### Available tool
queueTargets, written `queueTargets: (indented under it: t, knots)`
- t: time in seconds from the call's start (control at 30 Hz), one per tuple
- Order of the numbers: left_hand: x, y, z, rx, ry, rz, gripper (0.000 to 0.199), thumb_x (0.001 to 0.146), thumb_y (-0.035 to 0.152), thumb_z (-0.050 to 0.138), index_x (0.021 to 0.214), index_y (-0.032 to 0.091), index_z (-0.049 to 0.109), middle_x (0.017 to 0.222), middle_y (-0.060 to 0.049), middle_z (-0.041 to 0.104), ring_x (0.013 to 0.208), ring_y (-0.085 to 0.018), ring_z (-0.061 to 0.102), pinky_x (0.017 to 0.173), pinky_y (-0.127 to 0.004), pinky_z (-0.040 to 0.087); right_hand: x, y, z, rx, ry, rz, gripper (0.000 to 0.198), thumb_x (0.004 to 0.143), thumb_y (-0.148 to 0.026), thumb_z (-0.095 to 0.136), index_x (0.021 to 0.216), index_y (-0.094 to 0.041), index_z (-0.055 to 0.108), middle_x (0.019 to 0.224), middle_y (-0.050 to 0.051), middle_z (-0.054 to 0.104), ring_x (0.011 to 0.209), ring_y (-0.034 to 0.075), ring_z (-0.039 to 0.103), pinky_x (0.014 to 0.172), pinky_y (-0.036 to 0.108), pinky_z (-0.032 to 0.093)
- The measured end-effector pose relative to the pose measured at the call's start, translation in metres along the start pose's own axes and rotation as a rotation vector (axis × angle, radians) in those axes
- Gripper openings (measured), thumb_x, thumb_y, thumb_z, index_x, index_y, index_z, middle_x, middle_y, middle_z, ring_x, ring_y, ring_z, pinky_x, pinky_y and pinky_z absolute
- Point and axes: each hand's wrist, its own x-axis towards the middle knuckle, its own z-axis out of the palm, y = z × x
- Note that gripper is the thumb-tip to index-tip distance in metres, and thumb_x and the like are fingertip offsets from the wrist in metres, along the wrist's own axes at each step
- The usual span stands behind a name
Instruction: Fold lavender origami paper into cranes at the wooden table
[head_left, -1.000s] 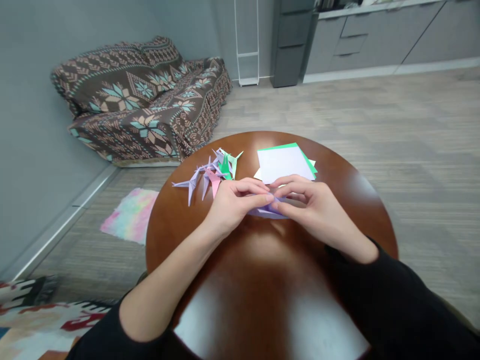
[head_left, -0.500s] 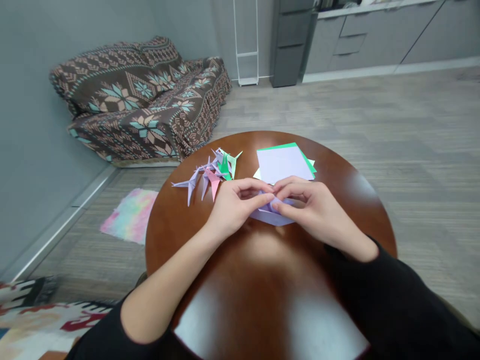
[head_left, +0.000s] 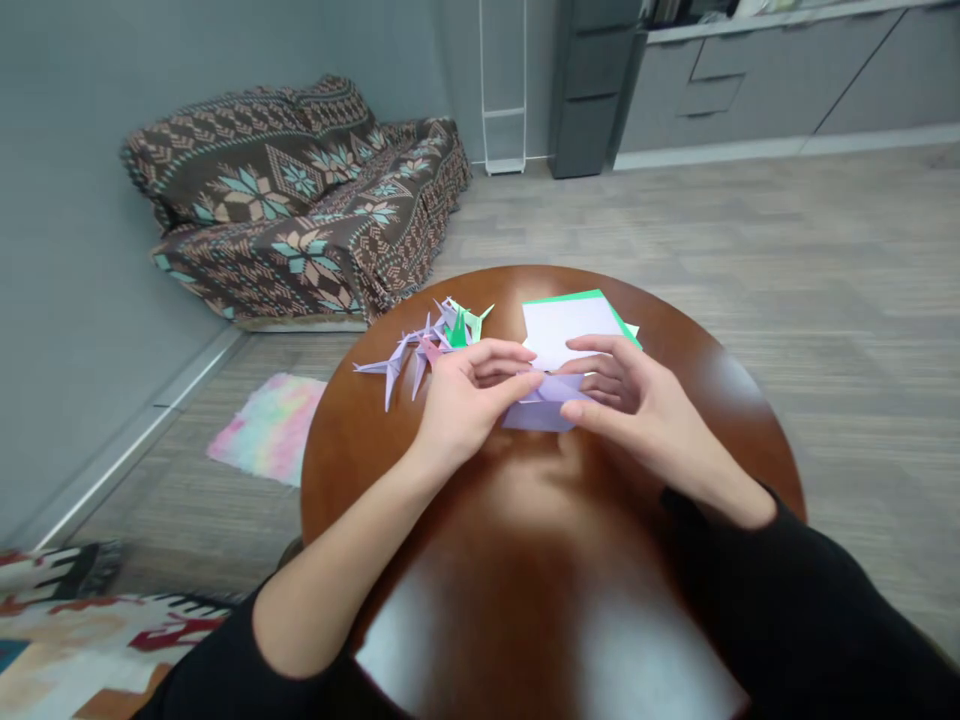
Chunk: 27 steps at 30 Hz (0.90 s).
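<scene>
A sheet of purple origami paper (head_left: 541, 414), partly folded, is between my two hands above the round table. Its left side is pinched by my left hand (head_left: 474, 390), thumb on the near face and fingers curled behind. My right hand (head_left: 637, 395) is at the paper's right end with its fingers spread; the thumb tip touches or nearly touches the near face, while the index finger is clear of it. Parts of the folds are hidden behind the fingers.
Several folded paper cranes (head_left: 391, 368), purple, pink and green, lie left of my hands. Beyond my hands is a stack of paper sheets (head_left: 562, 325), pale lilac on top. All rest on a brown round table (head_left: 525, 560). A patterned covered sofa (head_left: 300, 210) stands behind.
My right hand has moved slightly right and its fingers have spread away from my left hand. More of the purple paper shows between them. The view has shifted a little.
</scene>
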Motion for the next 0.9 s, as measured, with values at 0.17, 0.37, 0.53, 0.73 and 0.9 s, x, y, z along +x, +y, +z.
queueTargets:
  t: [0.17, 0.37, 0.53, 0.73, 0.9]
  knots:
    - [0.001, -0.001, -0.001, -0.061, 0.012, 0.011, 0.036, 0.068, 0.032, 0.091, 0.098, 0.017, 0.076, 0.087, -0.005, 0.08, 0.083, -0.021, 0.076, 0.082, -0.031, 0.059, -0.001, 0.0, 0.007, 0.015, 0.044, 0.039, 0.059, 0.067, -0.023, 0.089, 0.119, -0.024, 0.061, 0.099, 0.001, 0.066, 0.081, 0.017, 0.068, 0.07, 0.029, 0.057]
    - [-0.001, 0.002, 0.001, -0.069, 0.012, 0.029, 0.026, 0.07, 0.031, 0.09, 0.086, 0.016, 0.076, 0.085, -0.005, 0.08, 0.083, -0.021, 0.076, 0.08, -0.031, 0.06, 0.001, -0.001, 0.003, 0.026, 0.141, -0.002, 0.04, 0.069, -0.022, 0.085, 0.104, -0.021, 0.065, 0.084, 0.0, 0.071, 0.075, 0.017, 0.067, 0.067, 0.028, 0.056]
    - [-0.007, 0.005, 0.006, -0.034, -0.044, 0.049, 0.026, 0.069, 0.033, 0.09, 0.081, 0.015, 0.075, 0.086, -0.007, 0.08, 0.084, -0.022, 0.077, 0.083, -0.034, 0.061, -0.002, -0.004, 0.005, 0.054, 0.149, 0.024, 0.049, 0.066, -0.027, 0.09, 0.108, -0.021, 0.066, 0.082, 0.0, 0.075, 0.073, 0.019, 0.07, 0.067, 0.031, 0.058]
    - [-0.011, 0.007, 0.008, -0.057, -0.092, 0.065, 0.028, 0.072, 0.032, 0.089, 0.09, 0.016, 0.076, 0.09, -0.008, 0.082, 0.09, -0.024, 0.079, 0.087, -0.033, 0.062, -0.005, -0.01, 0.008, -0.092, 0.248, -0.068, 0.038, 0.069, -0.032, 0.089, 0.099, -0.022, 0.069, 0.08, 0.001, 0.076, 0.069, 0.02, 0.071, 0.062, 0.031, 0.057]
    - [-0.011, 0.007, 0.008, -0.02, -0.078, 0.074, 0.028, 0.075, 0.032, 0.087, 0.094, 0.016, 0.075, 0.095, -0.009, 0.081, 0.093, -0.024, 0.078, 0.088, -0.033, 0.062, -0.007, -0.009, 0.009, -0.148, 0.271, -0.118, 0.031, 0.073, -0.034, 0.087, 0.096, -0.023, 0.069, 0.082, 0.002, 0.076, 0.069, 0.02, 0.071, 0.062, 0.031, 0.057]
